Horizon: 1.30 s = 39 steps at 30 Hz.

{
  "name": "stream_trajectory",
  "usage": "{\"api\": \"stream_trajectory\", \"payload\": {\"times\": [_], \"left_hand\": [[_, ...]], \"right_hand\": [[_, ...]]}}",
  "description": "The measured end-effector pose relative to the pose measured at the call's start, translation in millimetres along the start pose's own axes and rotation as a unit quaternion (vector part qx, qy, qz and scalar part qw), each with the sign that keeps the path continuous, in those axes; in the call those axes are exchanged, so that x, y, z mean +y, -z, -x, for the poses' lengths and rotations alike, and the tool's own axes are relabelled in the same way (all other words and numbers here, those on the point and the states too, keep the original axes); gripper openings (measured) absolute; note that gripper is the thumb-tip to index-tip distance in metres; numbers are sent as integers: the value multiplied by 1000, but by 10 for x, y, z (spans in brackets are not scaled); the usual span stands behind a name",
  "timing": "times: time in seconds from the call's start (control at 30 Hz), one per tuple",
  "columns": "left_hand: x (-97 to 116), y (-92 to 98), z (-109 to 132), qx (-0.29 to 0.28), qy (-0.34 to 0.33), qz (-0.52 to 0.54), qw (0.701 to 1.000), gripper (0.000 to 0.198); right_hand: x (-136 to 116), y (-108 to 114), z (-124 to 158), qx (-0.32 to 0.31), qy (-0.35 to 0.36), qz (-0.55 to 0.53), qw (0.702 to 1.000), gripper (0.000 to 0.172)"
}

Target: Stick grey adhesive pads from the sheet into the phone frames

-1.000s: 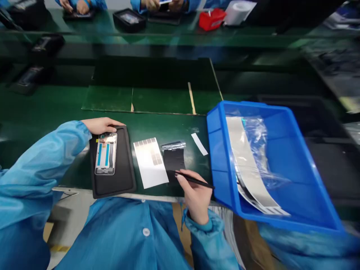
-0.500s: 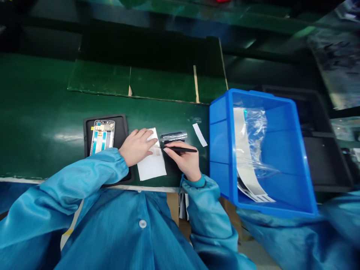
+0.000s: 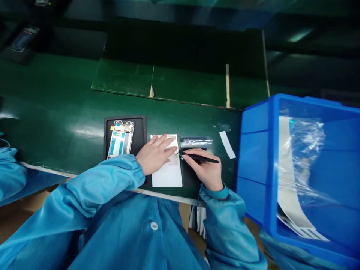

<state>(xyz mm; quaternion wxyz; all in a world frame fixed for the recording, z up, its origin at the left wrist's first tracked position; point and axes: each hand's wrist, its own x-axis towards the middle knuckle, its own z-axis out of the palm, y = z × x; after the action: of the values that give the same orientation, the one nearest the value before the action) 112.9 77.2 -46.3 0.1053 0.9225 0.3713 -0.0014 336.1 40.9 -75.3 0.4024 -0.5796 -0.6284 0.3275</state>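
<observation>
My left hand lies flat, fingers spread, on a stack of white sheets with small printed or stuck patches near its middle. Between the thumb and fingers of my right hand are slim black tweezers. Their pointed tip is at the right edge of the sheets, close to my left fingertips. What the tip touches is too small to tell. Left of my left hand, an opened phone with blue strips inside rests in a black tray. My left sleeve hides its lower end.
A clear-wrapped roll or packet lies just beyond my right hand. Farther right are a white strip and a tall blue bin holding pale sheets and clear plastic. A raised green board spans the back. Another person's sleeve shows at left.
The view has swung left and tilted slightly, so everything appears farther right. My left hand stays pressed on the sheets. My right hand keeps the tweezers at their edge.
</observation>
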Motion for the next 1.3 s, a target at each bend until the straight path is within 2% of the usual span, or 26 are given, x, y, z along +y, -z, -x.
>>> {"api": "stream_trajectory", "payload": {"times": [0.2,0.43,1.3], "left_hand": [[-3,20,28,-8,-4,20,1000,46],[-3,-10,26,8,-12,35,999,46],[0,15,21,1,-7,23,1000,46]], "right_hand": [[-38,-5,11,0,-3,-8,1000,9],[-52,8,15,-11,-14,-14,1000,8],[-47,-10,10,-1,-2,-8,1000,7]]}}
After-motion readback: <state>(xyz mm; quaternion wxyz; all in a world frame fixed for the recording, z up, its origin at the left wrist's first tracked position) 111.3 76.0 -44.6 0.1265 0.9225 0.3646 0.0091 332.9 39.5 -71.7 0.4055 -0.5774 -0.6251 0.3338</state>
